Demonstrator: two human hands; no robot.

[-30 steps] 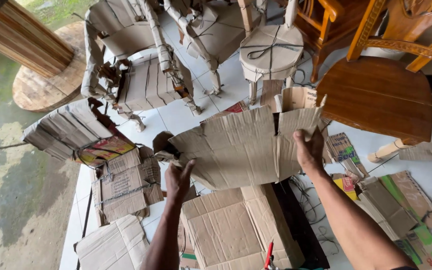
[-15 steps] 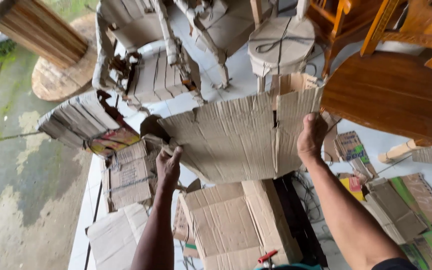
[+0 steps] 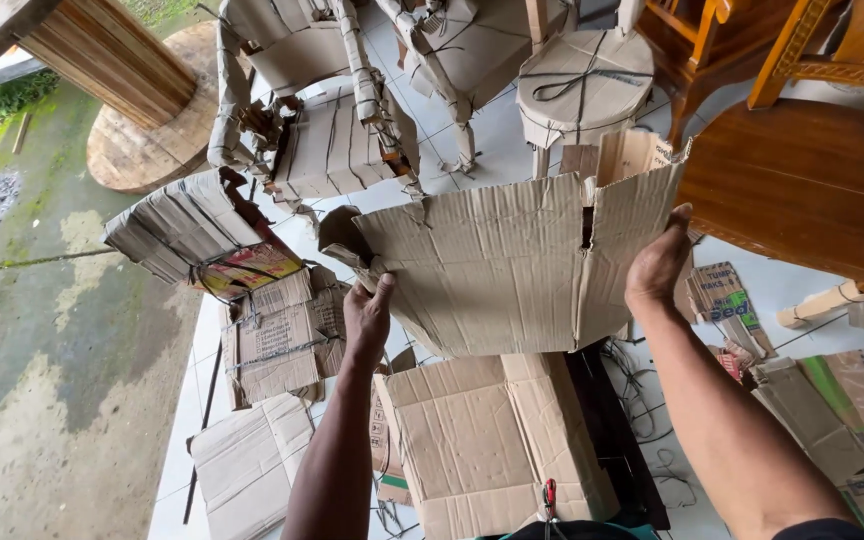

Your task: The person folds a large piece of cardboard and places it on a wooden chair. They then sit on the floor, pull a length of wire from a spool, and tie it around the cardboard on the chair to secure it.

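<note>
At the far left lies wet, mossy concrete ground [image 3: 42, 360], open and bare up to the edge of the white tiled floor [image 3: 492, 140]. A wooden cable spool [image 3: 122, 95] lies on its side at the upper left. Just right of the concrete edge, a tied bundle of flattened cardboard [image 3: 187, 228] leans above more tied stacks [image 3: 277, 335] on the tiles, leaving little free floor there. The left hand [image 3: 367, 315] grips the lower left corner of a large flattened cardboard sheet [image 3: 497, 265], fingers closed around its edge. The sheet is held up in the air between both hands, above an unfolded cardboard box [image 3: 487, 440] on the floor. Behind it stand chairs wrapped in cardboard [image 3: 317, 130] and a wrapped round stool [image 3: 584, 85]. The right hand [image 3: 660, 262] clasps the sheet's right edge. Further right, a dark wooden table top [image 3: 812, 185] crowds the space, with cardboard scraps [image 3: 832, 410] below it.
</note>
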